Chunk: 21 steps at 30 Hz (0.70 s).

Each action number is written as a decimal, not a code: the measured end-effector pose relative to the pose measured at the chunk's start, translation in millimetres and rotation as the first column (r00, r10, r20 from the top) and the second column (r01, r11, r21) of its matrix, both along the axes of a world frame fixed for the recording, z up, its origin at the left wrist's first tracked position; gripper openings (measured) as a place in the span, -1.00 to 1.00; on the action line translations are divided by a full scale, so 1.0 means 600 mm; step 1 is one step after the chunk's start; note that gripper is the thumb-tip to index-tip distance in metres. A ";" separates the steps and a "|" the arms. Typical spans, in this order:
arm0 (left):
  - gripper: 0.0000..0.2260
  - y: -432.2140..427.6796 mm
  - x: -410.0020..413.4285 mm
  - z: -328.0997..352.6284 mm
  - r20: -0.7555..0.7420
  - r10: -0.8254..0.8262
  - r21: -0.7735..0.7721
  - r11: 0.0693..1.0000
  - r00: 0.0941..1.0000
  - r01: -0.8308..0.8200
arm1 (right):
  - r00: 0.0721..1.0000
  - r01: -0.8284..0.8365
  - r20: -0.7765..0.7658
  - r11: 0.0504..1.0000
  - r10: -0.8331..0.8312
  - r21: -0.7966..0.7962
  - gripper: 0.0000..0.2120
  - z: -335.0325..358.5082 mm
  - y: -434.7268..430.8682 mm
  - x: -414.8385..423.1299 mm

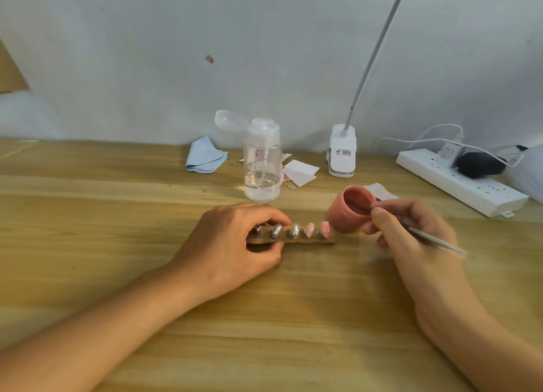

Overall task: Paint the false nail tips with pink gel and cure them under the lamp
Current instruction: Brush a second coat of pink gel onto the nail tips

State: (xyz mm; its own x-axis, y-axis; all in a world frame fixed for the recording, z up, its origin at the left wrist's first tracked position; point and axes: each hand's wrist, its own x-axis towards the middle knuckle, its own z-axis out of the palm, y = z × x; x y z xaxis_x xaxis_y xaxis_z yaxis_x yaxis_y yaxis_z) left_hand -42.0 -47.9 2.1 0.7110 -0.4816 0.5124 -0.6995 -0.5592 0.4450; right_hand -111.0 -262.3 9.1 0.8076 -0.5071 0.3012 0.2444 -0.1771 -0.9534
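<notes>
On my feed, five false nail tips (309, 230) stand on a wooden strip (307, 240) mid-table (264, 318), the two rightmost pink. The left hand (235, 239) pinches the strip's end; the right hand's (411, 230) curled fingers grip a brush (435, 240) dipped into the tilted pink gel jar (343, 217).

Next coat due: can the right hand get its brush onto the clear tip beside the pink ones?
Probably yes. That clear tip stands uncovered; the left hand grips the holder to its left, and the right hand holds the brush at the gel jar nearby.
</notes>
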 end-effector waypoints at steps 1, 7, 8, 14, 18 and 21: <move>-0.81 0.000 0.000 0.000 0.003 0.000 0.001 1.000 1.000 0.000 | 1.000 -0.001 0.004 1.000 0.001 -0.005 -0.94 0.000 0.001 -0.001; -0.81 0.001 0.002 -0.003 0.020 0.015 0.019 1.000 1.000 -0.016 | 0.996 -0.016 0.090 1.000 0.014 0.022 -0.87 0.011 0.006 -0.005; -0.81 0.001 0.002 -0.004 0.022 0.018 0.017 1.000 1.000 -0.018 | 0.993 -0.024 0.114 1.000 0.024 0.000 -0.87 0.013 0.008 -0.009; -0.79 0.002 0.002 -0.006 0.012 0.024 -0.001 1.000 1.000 -0.024 | 0.965 -0.082 0.198 0.918 0.170 -0.387 -0.88 0.021 0.039 -0.043; -0.79 0.002 0.003 -0.007 0.028 0.025 0.014 1.000 0.999 -0.026 | 0.968 -0.017 0.177 0.749 0.179 -0.663 -0.85 0.015 0.051 -0.055; -0.81 0.001 0.003 -0.007 0.030 0.026 0.019 0.999 0.999 -0.027 | 0.966 0.019 0.189 0.684 0.175 -0.729 -0.86 0.014 0.053 -0.053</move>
State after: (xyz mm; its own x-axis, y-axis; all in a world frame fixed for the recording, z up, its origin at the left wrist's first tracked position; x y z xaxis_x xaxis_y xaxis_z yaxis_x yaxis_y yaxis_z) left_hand -40.2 -47.3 -1.9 0.7080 -0.4726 0.5247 -0.6972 -0.5859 0.4131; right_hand -143.0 -230.2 17.3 0.6931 0.0078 0.7208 0.4778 -0.7537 -0.4513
